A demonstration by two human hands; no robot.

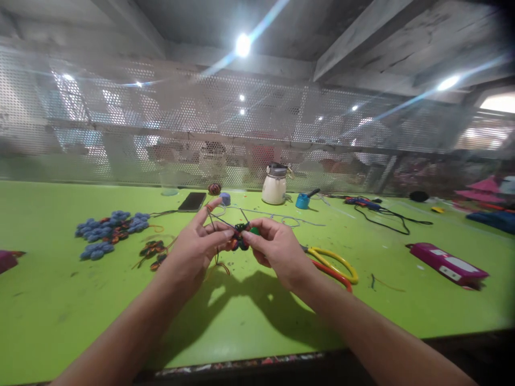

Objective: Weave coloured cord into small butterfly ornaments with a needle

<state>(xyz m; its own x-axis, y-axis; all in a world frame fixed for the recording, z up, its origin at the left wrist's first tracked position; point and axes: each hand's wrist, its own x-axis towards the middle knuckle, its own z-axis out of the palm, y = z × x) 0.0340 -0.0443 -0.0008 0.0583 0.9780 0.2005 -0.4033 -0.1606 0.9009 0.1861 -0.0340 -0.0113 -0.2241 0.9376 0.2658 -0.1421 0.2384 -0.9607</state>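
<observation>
My left hand (197, 238) pinches a small dark multicoloured crochet piece (240, 242) between thumb and fingers. Its index finger is raised, with yarn (222, 219) wound round the tip and running down to the piece. In my right hand (277, 246) is a crochet hook (255, 231) with a green handle, its thin shaft pointing up and left at the piece. The fingers hide part of both. A loose yarn end hangs below the piece. Scissors (336, 262) with yellow and red handles lie beside my right hand, partly behind it.
Blue crochet flowers (96, 229) and dark multicoloured ones (152, 248) lie left. Behind are a phone (192, 201), yarn balls (214, 188), a white bottle (274, 185) and a blue pot (302, 201). A corded tool (362, 203) and a magenta box (448, 264) lie right.
</observation>
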